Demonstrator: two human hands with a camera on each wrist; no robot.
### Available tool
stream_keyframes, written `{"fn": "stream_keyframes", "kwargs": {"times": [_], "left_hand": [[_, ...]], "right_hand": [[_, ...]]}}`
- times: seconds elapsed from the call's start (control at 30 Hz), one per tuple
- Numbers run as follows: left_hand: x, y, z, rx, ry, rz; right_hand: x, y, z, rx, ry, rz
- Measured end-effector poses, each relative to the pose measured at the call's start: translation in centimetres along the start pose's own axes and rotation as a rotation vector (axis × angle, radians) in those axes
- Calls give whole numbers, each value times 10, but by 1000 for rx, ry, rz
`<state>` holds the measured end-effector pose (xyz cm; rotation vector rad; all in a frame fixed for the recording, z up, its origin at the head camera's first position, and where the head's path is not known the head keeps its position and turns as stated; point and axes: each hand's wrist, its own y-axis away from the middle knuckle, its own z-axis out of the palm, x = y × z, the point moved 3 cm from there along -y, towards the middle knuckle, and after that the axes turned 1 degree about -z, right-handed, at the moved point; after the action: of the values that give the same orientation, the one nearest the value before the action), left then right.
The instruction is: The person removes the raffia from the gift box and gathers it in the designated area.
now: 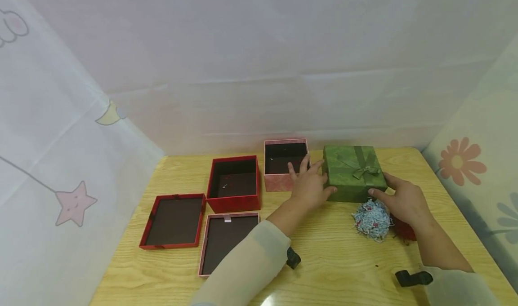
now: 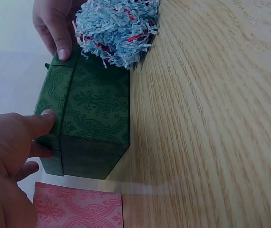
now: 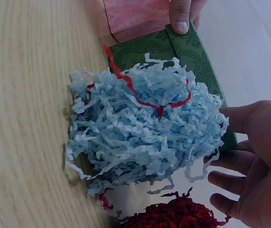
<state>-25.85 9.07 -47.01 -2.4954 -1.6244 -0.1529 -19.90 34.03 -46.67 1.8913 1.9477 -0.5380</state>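
Note:
A green patterned gift box [image 1: 344,190] stands at the back right, its lid [image 1: 340,157] on and a green ribbon bow [image 1: 364,170] on top. My left hand [image 1: 309,187] grips the lid at its left front corner, thumb [image 2: 45,118] on the front side and fingers round the left side. At the opposite corner my right hand [image 1: 408,202] holds the lid with the thumb in front; its other fingers are partly hidden in the head view. Light blue shredded paper [image 3: 145,128] with red strands lies right before the box. Dark red shredded paper [image 3: 178,216] sits under my right hand.
Left of the green box stand an open pink box [image 1: 279,182] and an open red box [image 1: 234,202]. A red lid [image 1: 174,220] and a pink lid [image 1: 226,241] lie upturned nearer the front. A pale cloth wall [image 1: 259,95] closes off the table's back.

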Motion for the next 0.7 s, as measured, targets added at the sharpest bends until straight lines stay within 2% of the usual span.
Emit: {"fn": "stream_keyframes", "kwargs": {"times": [0.23,0.43,0.57,0.7], "left_hand": [[0,0,-3,31,0,37],[1,1,-11,70,-16,50],[-1,4,-23,82,31,55],[-4,6,-29,90,81,58]], "right_hand": [[-3,2,-6,19,15,-10],[-11,5,-12,86,12,-6],[-17,7,-17,121,10,6],[-23,8,-18,133,11,0]]}}
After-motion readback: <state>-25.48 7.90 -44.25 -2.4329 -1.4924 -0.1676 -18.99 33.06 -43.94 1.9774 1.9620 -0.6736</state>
